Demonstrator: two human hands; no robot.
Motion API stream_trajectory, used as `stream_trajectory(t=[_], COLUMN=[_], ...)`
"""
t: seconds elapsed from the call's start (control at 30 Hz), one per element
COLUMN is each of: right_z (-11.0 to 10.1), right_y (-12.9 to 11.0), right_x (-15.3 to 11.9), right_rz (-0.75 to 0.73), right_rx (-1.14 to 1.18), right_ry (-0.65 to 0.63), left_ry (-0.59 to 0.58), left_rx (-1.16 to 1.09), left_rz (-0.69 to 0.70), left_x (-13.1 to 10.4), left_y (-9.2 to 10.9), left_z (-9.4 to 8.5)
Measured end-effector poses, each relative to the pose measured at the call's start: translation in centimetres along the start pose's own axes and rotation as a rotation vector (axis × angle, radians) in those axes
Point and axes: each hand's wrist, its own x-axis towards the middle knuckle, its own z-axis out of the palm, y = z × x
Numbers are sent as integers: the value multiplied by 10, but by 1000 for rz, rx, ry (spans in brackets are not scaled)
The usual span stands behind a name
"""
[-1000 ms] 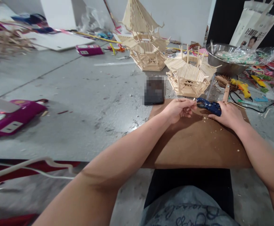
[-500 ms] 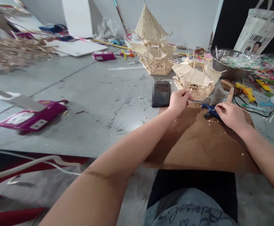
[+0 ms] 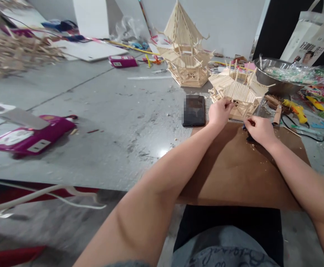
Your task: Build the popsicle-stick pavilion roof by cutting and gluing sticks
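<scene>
Stick-built roof model [image 3: 238, 94] stands just beyond the far edge of the brown board [image 3: 234, 167], right of the dark phone [image 3: 194, 110]. Left hand [image 3: 219, 112] pinches a thin stick [image 3: 232, 103] against the model's near side, its grip closed on it. Right hand [image 3: 258, 129] rests curled on the board's far edge, over blue pliers [image 3: 245, 128]; whether it grips them I cannot tell. Left of the phone the grey floor [image 3: 108, 111] lies open. Beyond the model stands a taller pagoda model [image 3: 185, 55]. Writing on the white bag [image 3: 312, 33] is unreadable.
</scene>
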Motion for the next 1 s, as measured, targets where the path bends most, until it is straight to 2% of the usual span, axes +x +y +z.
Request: stream_trajectory(t=[0.17, 0.37, 0.53, 0.73, 0.87, 1.0], right_z=[-14, -26, -26, -42, -54, -58], right_y=[16, 70, 100, 129, 155, 170], right_x=[-1, 23, 39, 47, 45, 44], right_rz=[34, 312, 492, 592, 703, 711], right_rx=[15, -174, -221, -337, -448, -430], right_ry=[150, 266, 192, 247, 157, 64], left_ry=[-24, 4, -40, -88, -156, -275], left_rx=[57, 2, -9, -71, -229, -275], left_rz=[18, 40, 66, 108, 73, 87], left_x=[1, 2, -2, -12, -16, -21], left_y=[0, -10, -11, -3, 1, 5], left_z=[-1, 0, -3, -7, -5, -3])
